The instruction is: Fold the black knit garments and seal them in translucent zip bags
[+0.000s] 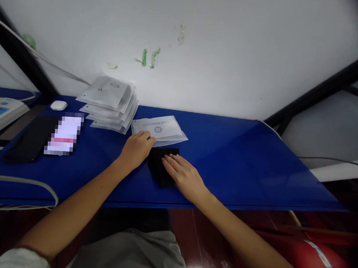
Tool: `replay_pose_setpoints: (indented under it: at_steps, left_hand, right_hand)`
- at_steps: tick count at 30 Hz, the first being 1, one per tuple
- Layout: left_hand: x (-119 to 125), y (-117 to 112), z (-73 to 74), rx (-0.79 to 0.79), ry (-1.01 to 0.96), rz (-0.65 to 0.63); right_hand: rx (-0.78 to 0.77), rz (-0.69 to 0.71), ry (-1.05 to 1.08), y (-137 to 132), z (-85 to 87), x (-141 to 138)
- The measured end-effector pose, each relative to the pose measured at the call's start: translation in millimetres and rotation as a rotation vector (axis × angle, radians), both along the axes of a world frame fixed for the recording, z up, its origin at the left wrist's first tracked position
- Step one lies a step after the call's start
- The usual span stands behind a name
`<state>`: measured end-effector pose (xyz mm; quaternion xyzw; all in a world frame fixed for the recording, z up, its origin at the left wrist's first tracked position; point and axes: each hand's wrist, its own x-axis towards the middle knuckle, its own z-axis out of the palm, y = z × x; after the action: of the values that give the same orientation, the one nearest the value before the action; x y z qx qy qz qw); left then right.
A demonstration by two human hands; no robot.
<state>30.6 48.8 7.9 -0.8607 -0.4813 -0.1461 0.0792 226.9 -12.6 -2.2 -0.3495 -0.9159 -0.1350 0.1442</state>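
A black folded piece, apparently cloth [159, 171], lies near the front edge of the blue table. Flat across its right side rests my right hand [186, 175], fingers stretched out and pointing up-left. My left hand [138, 147] is at its upper left corner with curled fingers; what lies under the fingertips is hidden. Just beyond that hand, a pair of white translucent printed pouches [164, 129] lies overlapped, with the near edge close to my left fingers. Farther left, several similar pouches are piled in a fanned stack [105, 92] against the wall.
On the left of the blue table [240, 162] are a white earbud case [58, 105], a dark phone [30, 139], a blurred lit screen [64, 135] and a white device [4, 113]. Cables [21, 179] cross the left front edge. A red stool [307, 259] stands below right.
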Motion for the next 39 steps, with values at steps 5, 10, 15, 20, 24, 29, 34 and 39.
replay_pose_setpoints:
  at_steps: [5, 10, 15, 20, 24, 29, 34, 39]
  left_hand:
    - [-2.3, -0.1, 9.9, -0.042, 0.019, -0.04]
    - [-5.8, 1.0, 17.2, -0.137, 0.023, -0.072]
    - [-6.4, -1.2, 29.3, -0.201, 0.017, -0.133]
    - [-7.4, -5.3, 36.9, -0.203, -0.035, -0.153]
    - [-7.6, -4.9, 33.8, -0.219, -0.103, -0.174]
    - [-4.2, -2.8, 27.1, -0.208, -0.082, -0.16]
    - [3.2, -8.0, 25.0, -0.14, 0.095, -0.079]
    - [7.5, -13.8, 22.3, -0.074, 0.141, -0.016]
  right_hand:
    - [0.15, 0.052, 0.04, -1.6, 3.7, 8.7]
    - [0.274, 0.127, 0.111, -7.3, 19.3, 14.2]
    - [0.314, 0.243, 0.123, -4.3, 25.5, 15.5]
    - [0.303, 0.254, 0.081, 11.5, 14.4, 20.2]
    - [0.225, 0.212, 0.041, 20.7, 5.2, 21.2]
    - [0.125, 0.164, 0.022, 29.4, -2.0, 17.4]
    - [-0.054, 0.091, 0.012, 33.8, -0.4, 10.6]
    - [0.042, 0.049, -0.044, 32.0, 0.5, 1.8]
